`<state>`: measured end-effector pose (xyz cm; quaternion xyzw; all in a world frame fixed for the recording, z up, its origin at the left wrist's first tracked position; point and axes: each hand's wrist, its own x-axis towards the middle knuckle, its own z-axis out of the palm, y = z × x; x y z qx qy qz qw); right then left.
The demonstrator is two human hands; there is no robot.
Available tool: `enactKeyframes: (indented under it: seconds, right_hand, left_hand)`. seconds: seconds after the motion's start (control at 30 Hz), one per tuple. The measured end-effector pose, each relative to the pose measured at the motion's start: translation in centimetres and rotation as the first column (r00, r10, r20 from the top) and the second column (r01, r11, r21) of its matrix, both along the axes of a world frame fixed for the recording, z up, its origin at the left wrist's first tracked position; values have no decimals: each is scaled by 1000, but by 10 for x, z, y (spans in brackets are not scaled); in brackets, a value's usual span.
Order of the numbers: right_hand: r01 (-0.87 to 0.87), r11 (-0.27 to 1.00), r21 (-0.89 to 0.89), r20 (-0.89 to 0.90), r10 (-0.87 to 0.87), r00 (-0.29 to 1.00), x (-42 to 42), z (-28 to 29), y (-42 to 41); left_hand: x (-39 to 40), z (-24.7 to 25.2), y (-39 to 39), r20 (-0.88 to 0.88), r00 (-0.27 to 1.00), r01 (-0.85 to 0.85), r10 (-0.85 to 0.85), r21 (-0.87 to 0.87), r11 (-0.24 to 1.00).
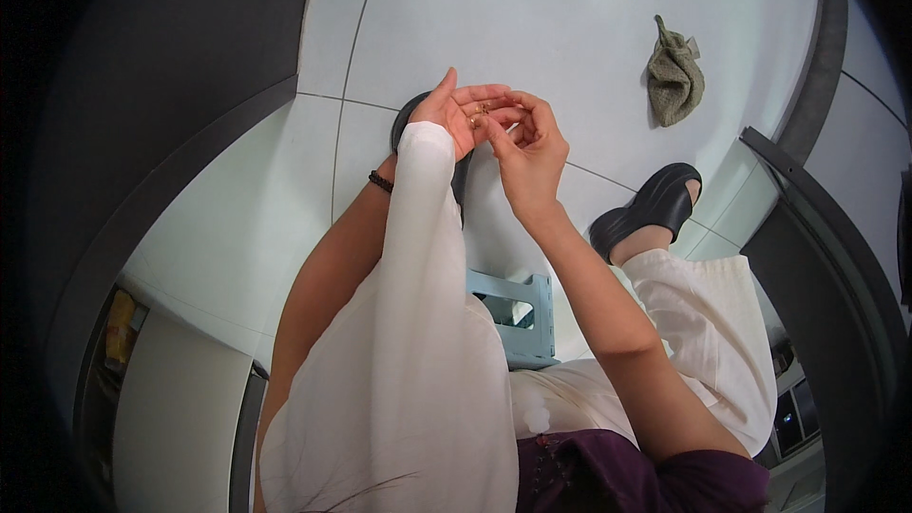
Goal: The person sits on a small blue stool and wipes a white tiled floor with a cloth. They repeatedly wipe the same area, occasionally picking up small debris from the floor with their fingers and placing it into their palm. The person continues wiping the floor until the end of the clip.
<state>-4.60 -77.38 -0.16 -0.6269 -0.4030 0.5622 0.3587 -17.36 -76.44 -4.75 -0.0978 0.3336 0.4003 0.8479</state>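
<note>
My left hand [456, 110] is palm up in front of me, with small gold-coloured pieces [480, 112] lying on its palm and fingers. What exactly these pieces are is too small to tell. Coming from the right, my right hand [533, 149] reaches over the left palm. Its thumb and index fingertips meet at the pieces and seem to pinch one of them. The fingers of both hands touch or overlap. Long white cloth [420, 263] covers my left forearm up to the wrist, while the right forearm is bare.
A crumpled olive-green cloth [675, 82] lies on the tiled floor. Below the hands is a light blue plastic stool [543, 313]. A black shoe [645, 210] is on my right foot; another is partly hidden behind the left hand. Dark panels stand at both sides.
</note>
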Motion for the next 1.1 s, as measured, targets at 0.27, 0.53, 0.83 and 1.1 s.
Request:
enactKeyframes:
  seconds: [0.27,0.53,0.83,1.1]
  right_hand:
    - [-183,974,136,244,146,959,-9,-3,0]
    - [-195,965,174,218,155,964,-10,-1,-1]
    - [-180,942,285,332,80,940,15,0,6]
    - [-384,887,257,913,-93,396,202,-69,97]
  left_hand:
    - [1,4,1,-38,999,-1,-2,-81,997]
    - [-1,0,-1,12,1000,3,-3,-62,998]
    - [1,7,1,-84,993,89,-81,92,992]
    - [-11,6,-7,-130,990,63,-58,39,997]
